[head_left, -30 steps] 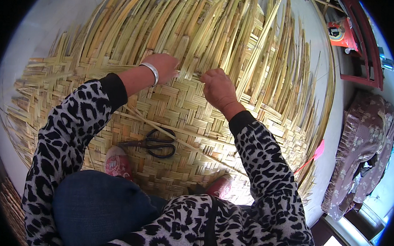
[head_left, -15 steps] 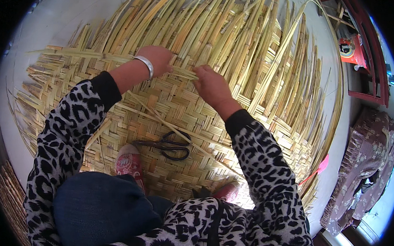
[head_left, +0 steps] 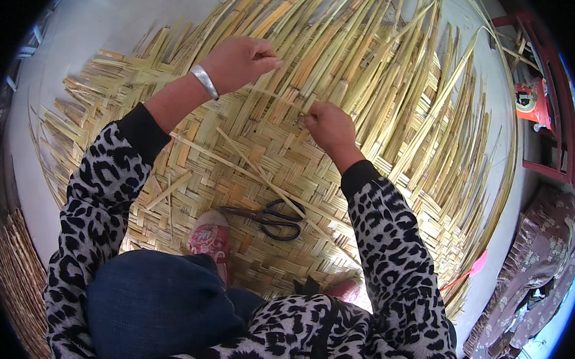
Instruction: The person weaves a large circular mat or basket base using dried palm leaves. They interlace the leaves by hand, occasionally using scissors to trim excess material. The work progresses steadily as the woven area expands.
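Observation:
A large mat (head_left: 276, 146) woven from flat reed strips lies beneath me, with long unwoven strips fanning out from its far side. My right hand (head_left: 331, 131) pinches the end of a thin pale reed strip (head_left: 273, 97) over the weave's far edge. That strip runs leftward below my left hand and is blurred beyond it. My left hand (head_left: 243, 63) is raised over the loose strips, thumb and fingers drawn together; what they hold, if anything, is hidden. Black-handled scissors (head_left: 269, 219) lie on the mat near my shoe.
Several cut strips (head_left: 236, 166) lie loose across the mat. My pink shoe (head_left: 210, 239) rests on the weave. A dark red wooden frame (head_left: 555, 96) and a flowered brown cloth (head_left: 523, 270) are at the right. Bundled stalks (head_left: 25, 283) lie at the lower left.
My left hand has lifted away from the weave and moved slightly right. My right hand has shifted right and a little nearer, widening the gap between the hands. The view has shifted slightly.

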{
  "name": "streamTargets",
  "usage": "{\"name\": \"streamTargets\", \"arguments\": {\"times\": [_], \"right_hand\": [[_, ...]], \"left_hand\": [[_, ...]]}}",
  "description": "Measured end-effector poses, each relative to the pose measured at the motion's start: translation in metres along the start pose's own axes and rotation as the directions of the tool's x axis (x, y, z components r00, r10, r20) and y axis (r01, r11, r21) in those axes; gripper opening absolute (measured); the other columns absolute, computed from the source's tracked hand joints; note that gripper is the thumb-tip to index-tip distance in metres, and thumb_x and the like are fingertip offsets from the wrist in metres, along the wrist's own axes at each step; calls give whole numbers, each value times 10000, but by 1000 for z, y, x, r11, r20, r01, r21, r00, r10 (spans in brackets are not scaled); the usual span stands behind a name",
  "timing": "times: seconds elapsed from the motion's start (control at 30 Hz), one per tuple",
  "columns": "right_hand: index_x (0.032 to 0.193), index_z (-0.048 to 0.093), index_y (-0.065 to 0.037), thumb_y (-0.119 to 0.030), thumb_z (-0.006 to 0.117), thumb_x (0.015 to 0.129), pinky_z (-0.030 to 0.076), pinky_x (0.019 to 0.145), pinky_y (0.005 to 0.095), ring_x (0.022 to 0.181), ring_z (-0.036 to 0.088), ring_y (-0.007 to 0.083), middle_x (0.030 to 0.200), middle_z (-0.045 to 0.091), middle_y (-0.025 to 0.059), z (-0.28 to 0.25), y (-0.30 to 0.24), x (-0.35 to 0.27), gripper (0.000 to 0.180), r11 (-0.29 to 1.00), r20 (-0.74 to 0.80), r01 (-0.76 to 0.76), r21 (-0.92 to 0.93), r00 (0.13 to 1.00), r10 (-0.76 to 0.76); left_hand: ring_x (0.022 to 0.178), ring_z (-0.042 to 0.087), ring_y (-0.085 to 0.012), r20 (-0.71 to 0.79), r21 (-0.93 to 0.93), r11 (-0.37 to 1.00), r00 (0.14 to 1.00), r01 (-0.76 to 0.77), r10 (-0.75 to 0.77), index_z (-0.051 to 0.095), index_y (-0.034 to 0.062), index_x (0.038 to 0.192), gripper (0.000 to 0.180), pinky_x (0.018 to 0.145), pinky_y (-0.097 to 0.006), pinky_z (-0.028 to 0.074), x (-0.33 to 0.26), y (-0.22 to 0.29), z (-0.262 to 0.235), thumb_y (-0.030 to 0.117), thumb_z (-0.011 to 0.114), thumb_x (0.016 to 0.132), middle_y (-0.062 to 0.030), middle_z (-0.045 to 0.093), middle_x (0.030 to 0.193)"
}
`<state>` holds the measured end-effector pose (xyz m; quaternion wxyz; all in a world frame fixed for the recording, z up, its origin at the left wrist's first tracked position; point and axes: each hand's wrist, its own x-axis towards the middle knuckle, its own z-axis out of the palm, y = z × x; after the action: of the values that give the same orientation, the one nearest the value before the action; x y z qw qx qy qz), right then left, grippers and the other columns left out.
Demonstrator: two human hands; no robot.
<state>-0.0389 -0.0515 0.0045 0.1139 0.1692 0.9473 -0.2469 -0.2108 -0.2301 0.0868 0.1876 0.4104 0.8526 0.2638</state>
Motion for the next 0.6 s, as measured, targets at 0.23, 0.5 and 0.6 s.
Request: {"name": "streamTargets", "arguments": {"times": [0.23, 0.5, 0.6], "right_hand": [[846, 656, -79, -361, 632, 847, 515, 714, 461, 809, 648, 370, 801, 656, 158, 2, -1, -4, 283, 978, -113, -128, 167, 983, 148], [819, 620, -52, -381, 630, 854, 500, 677, 458, 741, 638, 384, 735, 646, 169, 0, 2, -10, 330, 947, -203, -177, 268, 950, 235], [817, 605, -40, -372, 630, 855, 499, 671, 458, 723, 635, 389, 724, 640, 178, -1, 4, -15, 335, 929, -232, -165, 331, 940, 250]], "left_hand": [[654, 656, -213, 130, -67, 979, 974, 193, -183, 689, 1, 852, 313, 643, -348, 523, 27, -33, 56, 305, 629, 894, -109, 663, 699], [590, 558, -211, 192, -47, 984, 968, 171, -159, 589, 8, 679, 483, 574, -373, 440, 55, -27, 75, 448, 759, 784, -102, 599, 632], [719, 586, -148, 154, -444, 861, 968, 246, -197, 626, 11, 809, 534, 625, -331, 456, 53, -25, 81, 508, 808, 731, -57, 637, 780]]}}
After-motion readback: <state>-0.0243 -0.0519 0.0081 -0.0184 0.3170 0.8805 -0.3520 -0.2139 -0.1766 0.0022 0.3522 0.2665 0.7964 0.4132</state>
